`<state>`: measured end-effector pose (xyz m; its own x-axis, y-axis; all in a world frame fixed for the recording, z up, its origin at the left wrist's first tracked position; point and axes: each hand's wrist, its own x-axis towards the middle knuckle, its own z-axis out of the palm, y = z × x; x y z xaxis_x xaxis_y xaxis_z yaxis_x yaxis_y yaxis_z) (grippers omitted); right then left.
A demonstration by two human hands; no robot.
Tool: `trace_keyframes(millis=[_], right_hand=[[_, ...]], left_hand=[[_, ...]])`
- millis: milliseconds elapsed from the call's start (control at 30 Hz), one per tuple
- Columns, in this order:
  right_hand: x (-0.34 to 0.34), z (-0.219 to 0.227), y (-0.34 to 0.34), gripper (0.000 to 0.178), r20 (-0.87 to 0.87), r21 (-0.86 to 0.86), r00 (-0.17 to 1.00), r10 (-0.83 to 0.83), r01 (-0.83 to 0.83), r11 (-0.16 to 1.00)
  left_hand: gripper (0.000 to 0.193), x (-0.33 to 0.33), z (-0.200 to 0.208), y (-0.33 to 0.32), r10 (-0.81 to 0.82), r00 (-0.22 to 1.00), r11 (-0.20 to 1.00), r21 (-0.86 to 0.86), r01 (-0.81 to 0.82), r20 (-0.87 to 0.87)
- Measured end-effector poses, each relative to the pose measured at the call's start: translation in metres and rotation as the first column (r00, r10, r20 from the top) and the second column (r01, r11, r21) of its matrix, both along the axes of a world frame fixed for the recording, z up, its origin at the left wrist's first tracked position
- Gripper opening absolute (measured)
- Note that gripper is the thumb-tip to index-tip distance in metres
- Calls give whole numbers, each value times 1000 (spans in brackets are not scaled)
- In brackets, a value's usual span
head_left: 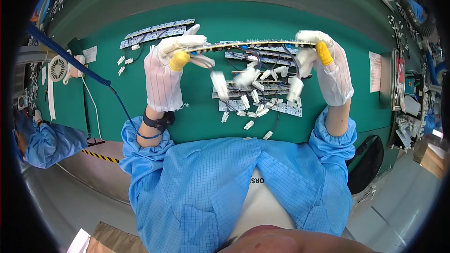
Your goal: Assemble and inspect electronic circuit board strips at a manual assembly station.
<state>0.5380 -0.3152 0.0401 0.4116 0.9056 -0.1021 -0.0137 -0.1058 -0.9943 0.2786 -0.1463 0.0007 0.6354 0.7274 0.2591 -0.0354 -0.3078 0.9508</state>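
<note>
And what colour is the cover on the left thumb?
The left thumb cover is yellow; see the head view.

On the table, one stack of strips lies left of the central pile, right of the fan.

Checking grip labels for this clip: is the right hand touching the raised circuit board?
Touching: the head view shows the gloved right hand gripping the raised circuit board by its right end.

A blur, those white connectors under the raised board! Other boards partly hidden behind, print on the pinkish sheet too small to read
</note>
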Motion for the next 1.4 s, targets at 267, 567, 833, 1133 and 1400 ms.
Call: trace_keyframes(millis=[267, 567, 833, 1133, 1400], right_hand=[[8, 3, -13, 54, -69, 114, 984, 165, -157, 981], [9, 1, -14, 40, -78, 37, 992, 95, -92, 995], [16, -8, -7, 47, -138, 54, 985, 100, -93, 994], [10, -5, -13, 71, 35, 117, 996, 79, -82, 990], [2, 2, -22, 46, -18, 93, 969, 247, -245, 965]], left_hand=[[26, 13, 3, 4, 302, 913, 784, 616, -75, -273], [27, -6, -5, -5, 294, 881, 749, 662, 29, -372], [27, 5, 10, -5, 68, 988, 946, 324, -20, -138], [20, -3, -22, 2, 328, 901, 841, 523, -141, -283], [20, 2, -32, 13, 374, 894, 893, 357, -274, -247]])
